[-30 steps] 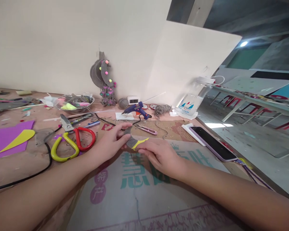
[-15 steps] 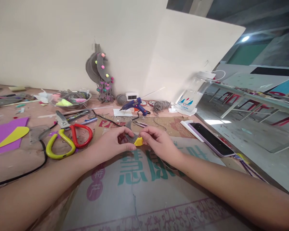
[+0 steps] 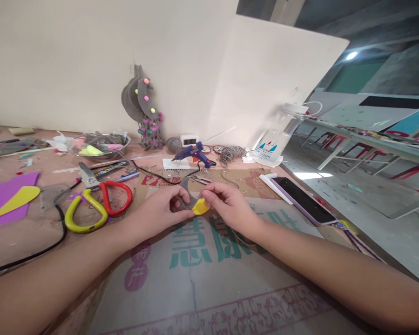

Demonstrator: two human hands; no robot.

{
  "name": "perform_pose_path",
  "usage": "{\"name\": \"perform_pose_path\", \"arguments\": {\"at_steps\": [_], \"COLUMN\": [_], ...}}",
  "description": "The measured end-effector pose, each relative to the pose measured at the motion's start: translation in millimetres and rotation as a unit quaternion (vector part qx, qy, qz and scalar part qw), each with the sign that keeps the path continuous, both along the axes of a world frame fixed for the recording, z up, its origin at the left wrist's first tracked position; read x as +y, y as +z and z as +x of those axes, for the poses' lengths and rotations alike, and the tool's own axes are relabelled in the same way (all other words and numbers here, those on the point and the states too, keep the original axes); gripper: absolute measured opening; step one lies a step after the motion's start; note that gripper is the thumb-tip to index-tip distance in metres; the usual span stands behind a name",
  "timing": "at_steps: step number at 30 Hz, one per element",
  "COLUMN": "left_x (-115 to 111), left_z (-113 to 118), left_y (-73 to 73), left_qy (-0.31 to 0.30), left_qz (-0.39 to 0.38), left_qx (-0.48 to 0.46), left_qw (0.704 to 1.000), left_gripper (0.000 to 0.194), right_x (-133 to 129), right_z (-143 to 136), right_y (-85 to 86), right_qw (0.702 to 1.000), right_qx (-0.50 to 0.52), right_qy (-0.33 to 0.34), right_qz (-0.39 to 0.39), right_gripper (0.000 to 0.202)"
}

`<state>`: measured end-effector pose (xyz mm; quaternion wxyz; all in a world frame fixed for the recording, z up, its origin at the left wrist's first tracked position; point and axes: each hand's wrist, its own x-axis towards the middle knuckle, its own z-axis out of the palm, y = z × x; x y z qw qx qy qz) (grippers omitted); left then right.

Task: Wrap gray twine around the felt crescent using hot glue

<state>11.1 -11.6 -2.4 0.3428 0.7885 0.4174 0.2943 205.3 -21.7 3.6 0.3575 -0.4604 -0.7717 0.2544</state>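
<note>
A curved grey felt piece is pinched between the thumb and fingers of my left hand. At its lower end is a small yellow piece, which the fingertips of my right hand grip from the right. Whether the yellow piece is fixed to the grey one I cannot tell. Both hands are held above a printed plastic sheet. Just beyond them lies a blue glue gun, its nozzle pointing left over a white card.
Scissors with red and yellow handles, purple sheet and yellow cutout lie left. A bowl, grey yarn and decorated grey hanging are behind. A phone and bottle stand right.
The view has shifted slightly. More of the grey felt piece and of the yellow piece now shows between my fingers; both hands keep their grip.
</note>
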Motion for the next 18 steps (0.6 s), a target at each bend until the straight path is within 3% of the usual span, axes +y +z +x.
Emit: {"name": "perform_pose_path", "arguments": {"at_steps": [3,7,11,18], "left_x": [-1,-2,-1,1], "left_z": [0,0,0,-2], "left_y": [1.1,2.1,0.9,2.3], "left_qy": [-0.004,-0.004,0.003,-0.028], "left_qz": [-0.007,-0.02,-0.029,-0.07], "left_qx": [-0.003,-0.001,-0.005,-0.056], "left_qw": [1.0,1.0,1.0,0.996], "left_gripper": [0.018,0.018,0.02,0.022], "right_x": [5,12,12,11], "right_z": [5,12,14,13], "right_y": [0.1,-2.0,-3.2,-2.4], "right_qw": [0.999,0.995,0.987,0.987], "right_qx": [-0.038,-0.097,-0.147,-0.14], "right_qy": [-0.006,0.017,0.016,0.009], "right_qz": [0.032,0.013,0.07,0.077], "right_gripper": [0.017,0.014,0.009,0.007]}}
